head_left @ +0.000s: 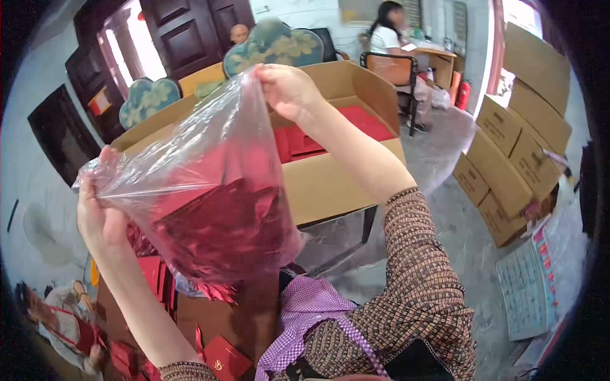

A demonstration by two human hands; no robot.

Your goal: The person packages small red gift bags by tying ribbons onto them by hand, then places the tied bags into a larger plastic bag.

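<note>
A large clear plastic bag hangs stretched between my two raised hands. Inside its lower part lie dark red, shiny flat pieces whose kind I cannot make out. My left hand is closed on the gathered left corner of the bag. At the upper right corner, my right hand pinches the film between its fingers. Just behind the bag stands an open cardboard box with red packets in it. Below the bag is a brown table, carrying a red gift box with a gold mark.
Stacked cartons stand on the floor to the right, near a blue-white printed bundle. A co-worker is at the table's left side. Another person sits at a desk behind, near a fire extinguisher.
</note>
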